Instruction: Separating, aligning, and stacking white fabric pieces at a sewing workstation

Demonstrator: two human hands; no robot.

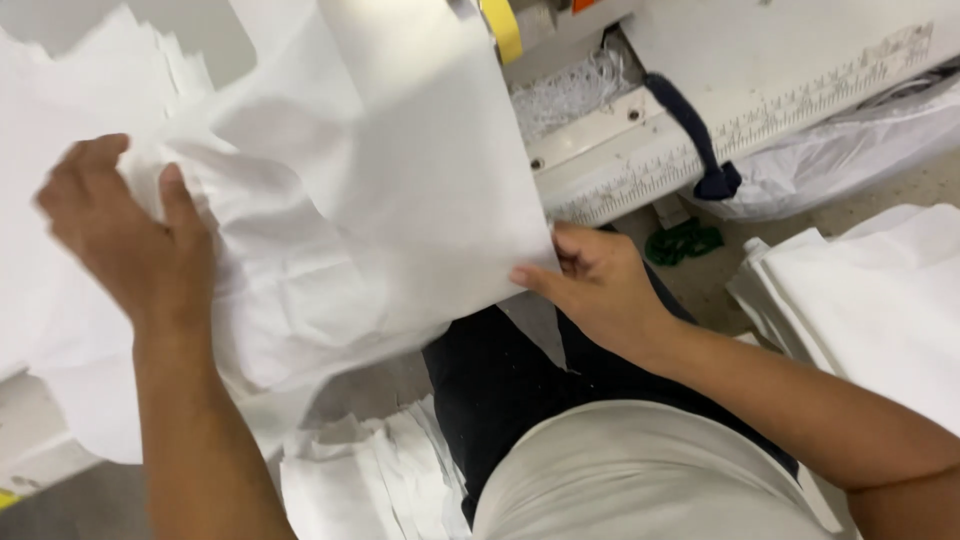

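A person's left hand (125,235) grips a large crumpled white paper sheet (370,190) while the right hand (590,280) pinches its lower corner, beside a white ruled paper cutter (700,120).

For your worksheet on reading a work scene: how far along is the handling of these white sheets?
Done: folded white sheets lie stacked at the right. In hand: the left hand and right hand pinch a large crumpled white sheet at opposite edges. Left: loose white pieces below look unsorted.
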